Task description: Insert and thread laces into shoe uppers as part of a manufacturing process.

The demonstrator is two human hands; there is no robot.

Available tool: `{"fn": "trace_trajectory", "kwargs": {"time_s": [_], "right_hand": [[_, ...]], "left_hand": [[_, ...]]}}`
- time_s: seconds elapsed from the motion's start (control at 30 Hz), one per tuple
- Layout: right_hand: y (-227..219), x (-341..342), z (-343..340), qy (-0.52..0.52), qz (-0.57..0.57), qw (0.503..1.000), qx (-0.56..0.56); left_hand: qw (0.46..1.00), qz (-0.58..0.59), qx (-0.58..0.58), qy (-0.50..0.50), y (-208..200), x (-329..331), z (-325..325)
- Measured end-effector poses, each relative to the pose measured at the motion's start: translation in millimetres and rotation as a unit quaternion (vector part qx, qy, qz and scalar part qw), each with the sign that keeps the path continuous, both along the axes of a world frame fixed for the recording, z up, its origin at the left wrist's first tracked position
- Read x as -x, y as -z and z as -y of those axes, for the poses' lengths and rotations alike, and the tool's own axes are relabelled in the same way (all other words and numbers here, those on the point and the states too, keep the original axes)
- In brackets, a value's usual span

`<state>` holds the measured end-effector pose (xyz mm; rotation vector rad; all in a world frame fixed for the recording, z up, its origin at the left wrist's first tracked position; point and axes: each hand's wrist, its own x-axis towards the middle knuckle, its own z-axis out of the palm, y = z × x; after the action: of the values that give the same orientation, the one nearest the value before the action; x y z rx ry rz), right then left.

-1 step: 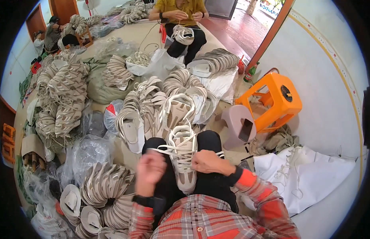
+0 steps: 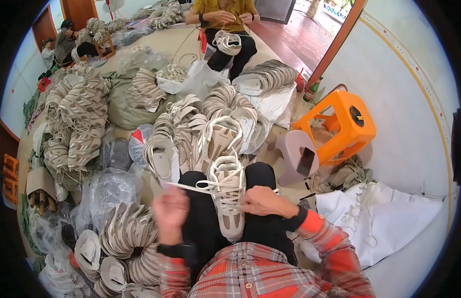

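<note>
Left hand (image 2: 171, 206) is low and left of the middle of the frame, a bit blurry, with its fingers curled in. It seems to pinch a long, flat, white lace (image 2: 190, 188) that runs straight out to it from the shoe. Right hand (image 2: 264, 201) is bent almost into a fist, its fingers touching the shoe's right side. I cannot tell if they grip anything.

The beige and tan cloth shoe top with a white rim (image 2: 230, 226) is between the knees, just below the middle of the frame, toe toward the bottom edge. Rows of lace already cross its front. Near the top, a loop sticks out on the left, and nothing is tied, so I think the lacing is partly done, with the upper part left. Lots more beige shoe tops in curved stacks (image 2: 84, 107) fill the left side.

A crinkly white plastic bag (image 2: 61, 278) at the lower left has small red print, too tiny to read. A green glass bottle (image 2: 313, 91), upper right, has a label, also too small to read.
</note>
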<state>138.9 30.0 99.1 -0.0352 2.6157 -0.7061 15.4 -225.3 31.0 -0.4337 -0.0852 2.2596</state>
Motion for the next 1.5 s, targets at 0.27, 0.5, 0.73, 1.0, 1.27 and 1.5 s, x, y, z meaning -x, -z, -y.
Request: {"fn": "trace_trajectory", "kwargs": {"time_s": [0.27,0.5,0.73,1.0,1.27,1.5], "right_hand": [[11.6,0.1,-4.3,-0.067,0.002,0.964,0.258],[30.0,5.3,-0.1,0.272,0.067,0.875,0.394],[57.5,9.5,107.5,-0.087,-0.175,0.959,0.203],[41.3,-12.1,76.9,0.177,-0.101,0.961,0.185],[24.9,-16.5,57.8,0.288,0.082,0.874,0.383],[50.8,-23.9,49.9,0.26,0.133,0.688,0.664]], "left_hand": [[0.826,-0.233,0.278,-0.431,0.5,139.6,456.0],[0.608,-0.35,0.564,-0.435,-84.7,165.5,490.5],[0.571,-0.465,0.61,-0.293,-138.5,130.2,322.3],[0.617,-0.518,0.57,0.16,-41.6,-20.5,-5.3],[0.342,-0.678,0.646,0.079,-8.0,-42.0,-51.0],[0.128,-0.791,0.594,0.073,-14.3,-33.4,-62.9]]}}
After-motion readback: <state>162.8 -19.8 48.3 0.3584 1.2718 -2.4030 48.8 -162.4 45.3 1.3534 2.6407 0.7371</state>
